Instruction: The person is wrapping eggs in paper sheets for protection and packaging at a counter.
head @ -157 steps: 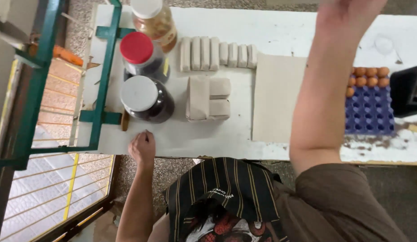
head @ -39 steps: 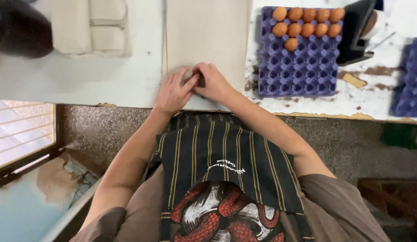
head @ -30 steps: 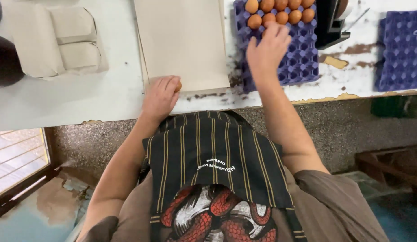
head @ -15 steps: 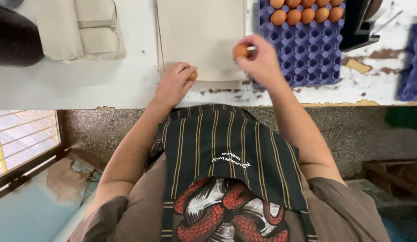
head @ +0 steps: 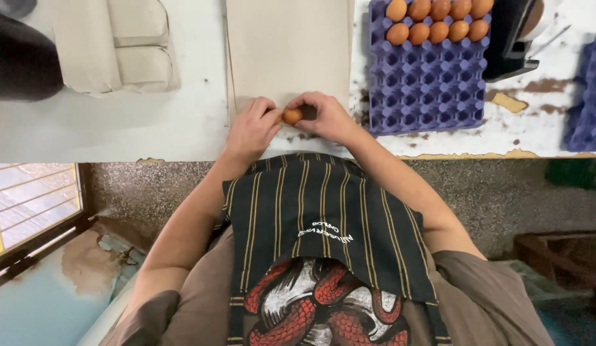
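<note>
The white surface [head: 150,128] fills the top of the view, its paint chipped and stained toward the right. On it, straight ahead of the person, lies a flat tan sheet of cardboard [head: 288,48]; to its left sits a stack of pale moulded cartons [head: 115,45], and at the far left edge a dark rounded jar is only partly in view. To the right of the sheet rests a purple egg tray [head: 420,90], mostly empty cells, with a cluster of brown eggs [head: 439,19] in its far rows. A second purple tray [head: 586,96] shows at the right edge.

Both hands meet at the near edge of the cardboard. The left hand [head: 250,128] and right hand [head: 327,115] pinch a single brown egg [head: 292,116] between their fingertips, each grip curled closed around one end. The egg's long axis runs roughly left to right, from one hand to the other, so neither hand is nearer. Whether the egg touches the cardboard cannot be told.
</note>
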